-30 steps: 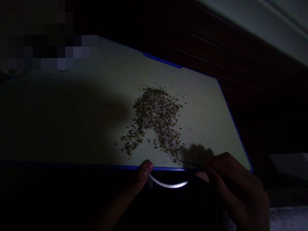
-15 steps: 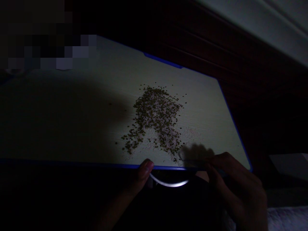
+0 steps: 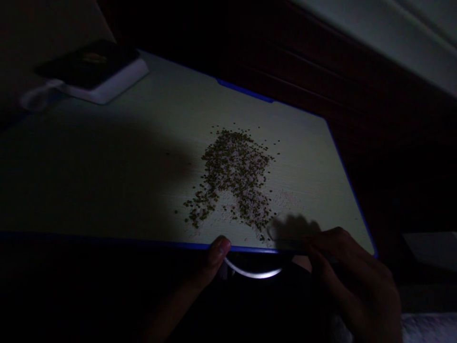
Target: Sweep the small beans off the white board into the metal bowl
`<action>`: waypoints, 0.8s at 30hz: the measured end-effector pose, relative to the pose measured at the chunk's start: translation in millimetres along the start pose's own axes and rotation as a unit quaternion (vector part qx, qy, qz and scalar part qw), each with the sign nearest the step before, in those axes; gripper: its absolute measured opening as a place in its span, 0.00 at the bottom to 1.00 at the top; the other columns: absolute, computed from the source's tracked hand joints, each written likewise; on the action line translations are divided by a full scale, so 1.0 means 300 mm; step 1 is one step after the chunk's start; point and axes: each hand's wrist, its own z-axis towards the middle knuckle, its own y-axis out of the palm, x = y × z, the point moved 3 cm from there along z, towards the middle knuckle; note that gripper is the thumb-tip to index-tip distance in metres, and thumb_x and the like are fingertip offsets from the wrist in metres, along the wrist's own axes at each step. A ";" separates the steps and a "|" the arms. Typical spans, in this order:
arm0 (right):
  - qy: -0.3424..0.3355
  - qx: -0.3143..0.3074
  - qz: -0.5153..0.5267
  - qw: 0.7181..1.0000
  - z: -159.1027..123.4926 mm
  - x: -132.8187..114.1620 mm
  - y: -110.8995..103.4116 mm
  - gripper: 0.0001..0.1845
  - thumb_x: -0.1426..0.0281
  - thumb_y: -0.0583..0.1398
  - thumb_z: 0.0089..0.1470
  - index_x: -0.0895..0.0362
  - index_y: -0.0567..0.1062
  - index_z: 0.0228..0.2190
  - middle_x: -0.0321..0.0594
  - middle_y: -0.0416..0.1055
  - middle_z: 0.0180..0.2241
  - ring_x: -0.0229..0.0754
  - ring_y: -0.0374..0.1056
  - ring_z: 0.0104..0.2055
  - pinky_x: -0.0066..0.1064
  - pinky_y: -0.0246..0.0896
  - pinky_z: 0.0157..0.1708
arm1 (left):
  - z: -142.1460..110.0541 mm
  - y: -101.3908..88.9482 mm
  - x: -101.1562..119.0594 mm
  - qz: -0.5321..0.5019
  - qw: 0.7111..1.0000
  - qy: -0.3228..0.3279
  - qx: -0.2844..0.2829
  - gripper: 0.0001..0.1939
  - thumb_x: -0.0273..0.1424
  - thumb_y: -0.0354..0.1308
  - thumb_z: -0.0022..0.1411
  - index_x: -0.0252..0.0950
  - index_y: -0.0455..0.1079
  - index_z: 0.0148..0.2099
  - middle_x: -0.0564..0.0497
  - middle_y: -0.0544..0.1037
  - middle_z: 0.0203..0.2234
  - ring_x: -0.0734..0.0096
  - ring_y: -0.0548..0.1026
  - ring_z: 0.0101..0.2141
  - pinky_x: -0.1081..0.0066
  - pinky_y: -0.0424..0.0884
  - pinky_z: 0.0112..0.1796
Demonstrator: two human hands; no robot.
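the view is drifting slightly right; the left hand is resting fingers on the table's near edge, while the right hand is curling near the seeds, its hold unclear.

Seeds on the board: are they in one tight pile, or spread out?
Spread out: the seeds lie in a loose upside-down V on the pale board.

Room to pass over worktop left of seed scatter; narrower strip right of it. In the way: flat black-and-white box at far-left corner, dark wood panel along far edge.
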 end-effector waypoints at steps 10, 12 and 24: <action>-0.046 -0.040 0.001 0.998 0.002 -0.008 0.002 0.13 0.78 0.60 0.62 0.51 0.77 0.45 0.40 0.76 0.40 0.44 0.72 0.43 0.36 0.67 0.37 | 0.000 0.009 0.013 -0.012 1.000 -0.003 0.009 0.30 0.62 0.60 0.46 0.44 0.51 0.23 0.55 0.55 0.21 0.64 0.55 0.28 0.60 0.59 0.33; -0.058 -0.046 -0.024 0.997 -0.003 -0.002 -0.007 0.13 0.77 0.60 0.63 0.51 0.78 0.45 0.41 0.76 0.42 0.45 0.72 0.44 0.36 0.68 0.37 | 0.000 0.010 0.013 -0.017 1.000 -0.002 0.003 0.30 0.61 0.60 0.47 0.44 0.52 0.23 0.55 0.55 0.21 0.65 0.55 0.27 0.60 0.60 0.33; -0.180 -0.047 -0.111 0.976 -0.012 0.019 -0.068 0.20 0.78 0.62 0.60 0.49 0.79 0.50 0.40 0.79 0.45 0.48 0.72 0.46 0.44 0.61 0.47 | -0.001 0.010 0.018 -0.027 1.000 0.007 0.007 0.26 0.58 0.61 0.48 0.44 0.56 0.23 0.54 0.59 0.20 0.63 0.58 0.27 0.60 0.63 0.35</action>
